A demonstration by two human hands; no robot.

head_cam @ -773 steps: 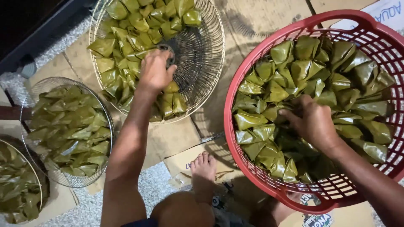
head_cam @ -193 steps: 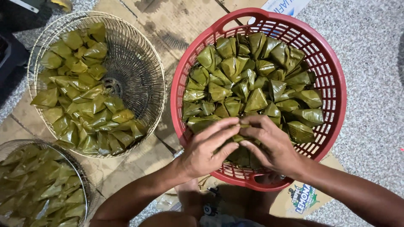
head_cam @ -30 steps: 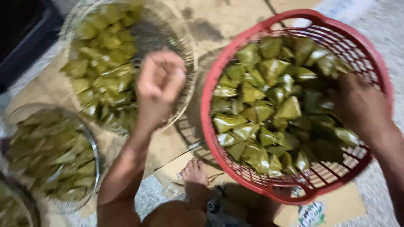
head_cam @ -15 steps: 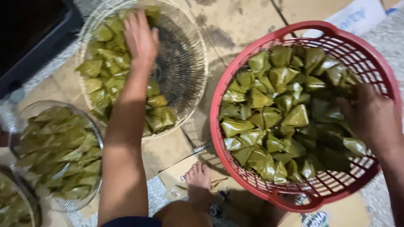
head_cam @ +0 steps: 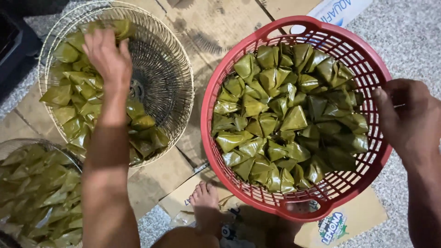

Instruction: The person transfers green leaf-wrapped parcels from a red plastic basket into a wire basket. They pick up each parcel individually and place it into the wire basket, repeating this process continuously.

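My left hand (head_cam: 108, 57) reaches into a round wire basket (head_cam: 181, 69) and lies palm down on the green leaf-wrapped parcels (head_cam: 69, 89) along its left side. Its fingertips curl over one parcel, and whether they grip it is hidden. My right hand (head_cam: 406, 117) is closed on the right rim of a red plastic basket (head_cam: 257, 41). That basket is heaped with several triangular leaf parcels (head_cam: 294, 119). The right half of the wire basket shows bare mesh.
A second wire basket (head_cam: 27, 143) full of leaf parcels sits at the lower left. My bare foot (head_cam: 206, 202) rests on flattened cardboard (head_cam: 216, 27) between the baskets. A dark object (head_cam: 11, 41) lies at the upper left. Speckled floor borders the cardboard on the right.
My left hand carried a parcel from the red basket into the wire basket and has settled on its far-left pile. My right hand moved off the parcels onto the red basket's rim.
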